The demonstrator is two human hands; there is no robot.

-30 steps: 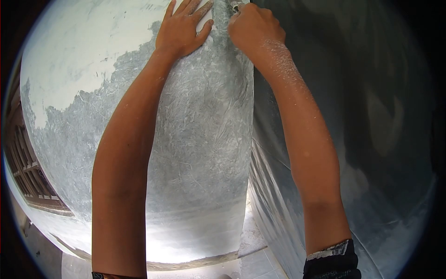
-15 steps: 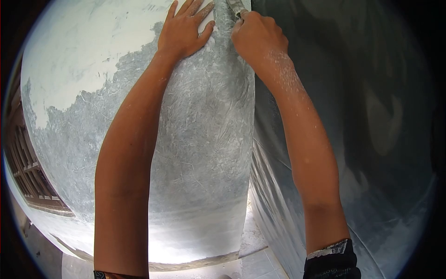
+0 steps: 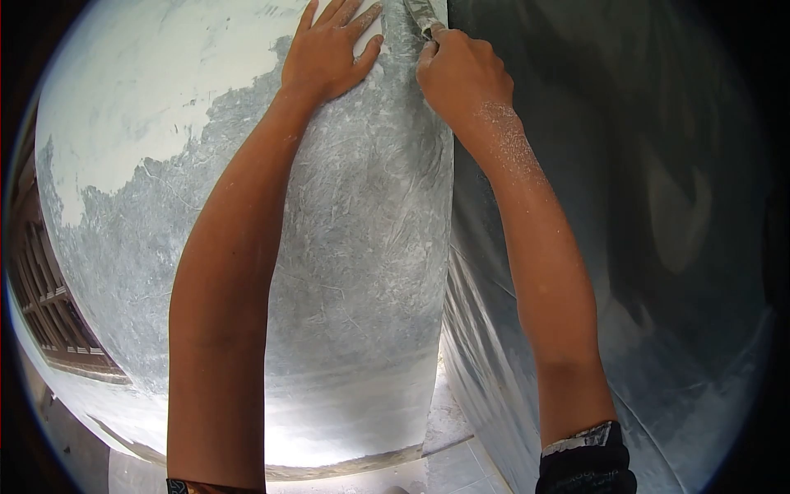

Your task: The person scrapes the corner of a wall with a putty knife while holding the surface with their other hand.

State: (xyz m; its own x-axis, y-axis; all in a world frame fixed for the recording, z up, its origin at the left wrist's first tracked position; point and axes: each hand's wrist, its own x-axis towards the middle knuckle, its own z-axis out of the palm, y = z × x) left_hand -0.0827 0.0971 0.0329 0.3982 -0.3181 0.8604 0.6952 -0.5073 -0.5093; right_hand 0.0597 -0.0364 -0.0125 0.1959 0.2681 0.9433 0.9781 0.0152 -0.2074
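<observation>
My left hand (image 3: pixel 327 59) lies flat against the wall (image 3: pixel 354 189), fingers spread, at the top of the view. To its right, my right hand (image 3: pixel 467 76) is closed around the handle of a scraper (image 3: pixel 422 16), close to the wall's right edge. The scraper's far end runs out of view at the top. White dust speckles my right wrist and forearm. The wall is grey and scratched, with a white coated area (image 3: pixel 148 90) at the upper left.
A dark plastic sheet (image 3: pixel 576 189) hangs just right of the wall edge, behind my right arm. At the far left is a brown window with bars (image 3: pixel 58 305). Pale floor tiles (image 3: pixel 461 469) show below.
My right hand has shifted slightly down and to the right with the scraper, and more of the scraper shows. The left hand stays almost in place on the wall.
</observation>
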